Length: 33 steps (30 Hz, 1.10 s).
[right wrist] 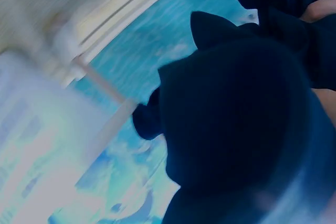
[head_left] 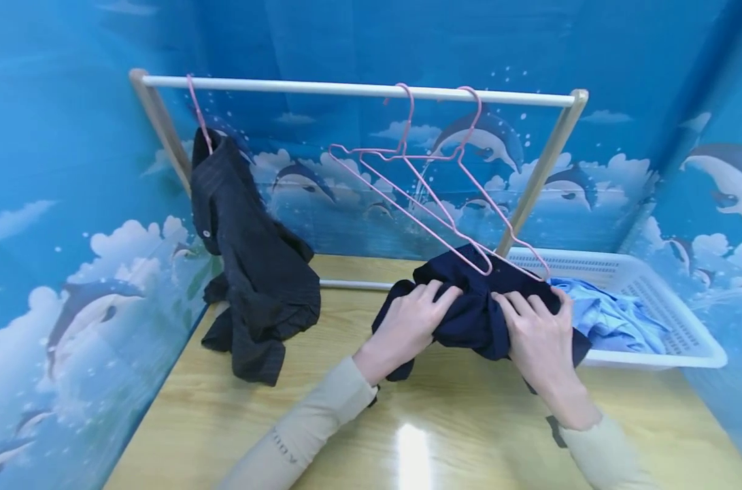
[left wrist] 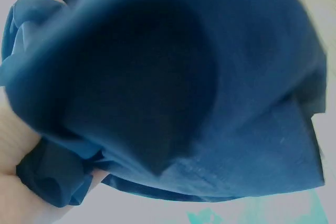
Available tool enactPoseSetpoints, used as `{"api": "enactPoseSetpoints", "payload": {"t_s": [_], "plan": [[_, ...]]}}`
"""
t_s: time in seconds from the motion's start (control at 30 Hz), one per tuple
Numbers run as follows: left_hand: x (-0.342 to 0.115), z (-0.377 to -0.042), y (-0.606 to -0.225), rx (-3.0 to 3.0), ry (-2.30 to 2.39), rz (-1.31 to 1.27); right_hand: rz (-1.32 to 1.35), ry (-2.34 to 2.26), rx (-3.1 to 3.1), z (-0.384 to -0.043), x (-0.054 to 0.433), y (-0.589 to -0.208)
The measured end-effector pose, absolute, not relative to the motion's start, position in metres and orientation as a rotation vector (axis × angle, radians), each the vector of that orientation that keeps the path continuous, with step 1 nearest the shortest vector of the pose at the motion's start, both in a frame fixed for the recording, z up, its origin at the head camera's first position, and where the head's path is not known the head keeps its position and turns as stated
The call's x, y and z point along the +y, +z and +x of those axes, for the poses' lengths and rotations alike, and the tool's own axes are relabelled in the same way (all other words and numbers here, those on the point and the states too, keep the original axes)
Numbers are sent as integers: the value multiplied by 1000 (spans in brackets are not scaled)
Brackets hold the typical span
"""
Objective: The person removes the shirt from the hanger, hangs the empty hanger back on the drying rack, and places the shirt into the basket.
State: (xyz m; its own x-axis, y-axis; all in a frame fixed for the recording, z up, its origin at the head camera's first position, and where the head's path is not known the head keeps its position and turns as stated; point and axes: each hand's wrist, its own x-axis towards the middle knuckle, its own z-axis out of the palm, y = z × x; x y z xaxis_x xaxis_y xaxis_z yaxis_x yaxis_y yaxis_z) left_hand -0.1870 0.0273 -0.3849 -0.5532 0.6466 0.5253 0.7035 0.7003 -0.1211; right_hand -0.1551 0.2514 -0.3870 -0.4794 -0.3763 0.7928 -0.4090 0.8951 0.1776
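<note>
Both hands grip a bunched dark navy garment point(head_left: 471, 327) above the table; its exact kind is hidden by the folds. My left hand point(head_left: 410, 320) holds its left part, and my right hand point(head_left: 537, 333) holds the right part, fingers curled into the cloth. Two pink hangers point(head_left: 405, 158) dangle from the rod, their lower ends overlapping the garment's top edge in the head view. Whether they are inside the cloth I cannot tell. Navy fabric point(left wrist: 252, 145) fills most of the left wrist view, and dark cloth point(right wrist: 236, 124) covers much of the right wrist view.
A white rod point(head_left: 322, 87) on wooden posts point(head_left: 538, 177) spans the back. At its left end a black buttoned shirt point(head_left: 248, 252) hangs from a pink hanger. On the right, a white basket point(head_left: 695, 327) holds light blue cloth point(head_left: 618, 320). Everything stands on a wooden table point(head_left: 224, 422).
</note>
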Motion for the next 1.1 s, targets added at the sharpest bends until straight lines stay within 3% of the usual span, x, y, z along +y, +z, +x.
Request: {"api": "enactPoseSetpoints", "payload": {"t_s": [0.7,1.1], "plan": [[162,-187,-376,-2138,-100,-1084,238,15,-1890,-135,363,-387],[225,-198,-362,-1968,-96,-1081,21,0,-1769,-147,416,-383]]}}
